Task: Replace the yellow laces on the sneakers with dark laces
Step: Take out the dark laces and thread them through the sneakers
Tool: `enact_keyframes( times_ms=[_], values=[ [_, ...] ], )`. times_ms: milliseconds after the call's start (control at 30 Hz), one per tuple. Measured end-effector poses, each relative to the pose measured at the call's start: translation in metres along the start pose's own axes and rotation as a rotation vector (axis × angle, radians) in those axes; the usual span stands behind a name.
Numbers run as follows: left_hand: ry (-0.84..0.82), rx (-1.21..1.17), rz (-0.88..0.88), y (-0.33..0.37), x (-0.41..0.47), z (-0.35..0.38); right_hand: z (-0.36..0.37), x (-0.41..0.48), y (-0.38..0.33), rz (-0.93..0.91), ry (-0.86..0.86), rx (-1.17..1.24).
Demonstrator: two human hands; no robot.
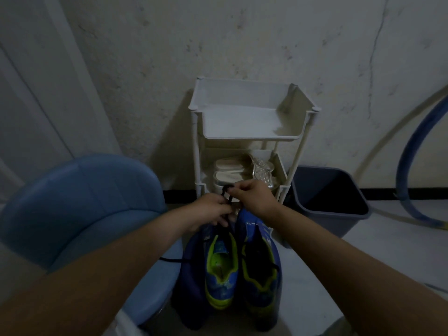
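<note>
Two blue sneakers [232, 270] set side by side below hands, before white rack [242, 138]. Dark lace [226, 193] pinched by left hand [213, 210] and right hand [254, 200], fingers curled on it. Pale sandals [229, 171] held in lower rack tray. Grey bin [341, 224] at right, contents not discernible.

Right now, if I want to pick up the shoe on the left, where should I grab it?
Probably the yellow-green rim round the opening of the left sneaker, reaching down from above at its near end. The opening faces up, uncovered, while the left hand and right hand pinch the dark lace over the far end.
</note>
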State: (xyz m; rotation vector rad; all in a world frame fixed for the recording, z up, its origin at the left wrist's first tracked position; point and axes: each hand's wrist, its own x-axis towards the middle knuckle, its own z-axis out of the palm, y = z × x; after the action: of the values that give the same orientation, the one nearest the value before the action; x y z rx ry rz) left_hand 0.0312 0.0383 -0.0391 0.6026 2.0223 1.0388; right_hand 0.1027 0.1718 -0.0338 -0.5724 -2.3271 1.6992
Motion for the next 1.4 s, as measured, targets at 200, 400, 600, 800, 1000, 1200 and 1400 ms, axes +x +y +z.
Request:
enact_keyframes(
  times_ms=[200, 400, 600, 800, 1000, 1200, 1400],
  values=[
    [0.341, -0.141, -0.07, -0.001, 0.003, -0.029, 0.004, 0.004, 0.019, 0.066, -0.151, -0.304],
    [0.382, -0.007, -0.188, -0.016, 0.005, -0.039, 0.021, -0.009, 0.03, 0.06, -0.426, -0.672],
    [0.189, 0.756, -0.396, -0.022, -0.012, -0.048, 0.018, -0.007, 0.025, 0.064, -0.413, -0.585],
    [-0.029, 0.983, -0.286, -0.002, -0.015, -0.025, -0.005, -0.008, 0.022, 0.03, -0.354, -0.61],
    [-0.111, 0.777, 0.192, 0.014, -0.002, 0.008, -0.035, -0.024, 0.025, -0.021, -0.383, -0.869],
    [-0.203, 0.962, 0.202, 0.02, 0.002, 0.044, -0.04, -0.04, 0.044, -0.055, -0.529, -1.156],
    [-0.161, 1.211, 0.142, 0.025, 0.006, 0.053, -0.044, -0.042, 0.052, -0.065, -0.509, -1.093]
  ],
)
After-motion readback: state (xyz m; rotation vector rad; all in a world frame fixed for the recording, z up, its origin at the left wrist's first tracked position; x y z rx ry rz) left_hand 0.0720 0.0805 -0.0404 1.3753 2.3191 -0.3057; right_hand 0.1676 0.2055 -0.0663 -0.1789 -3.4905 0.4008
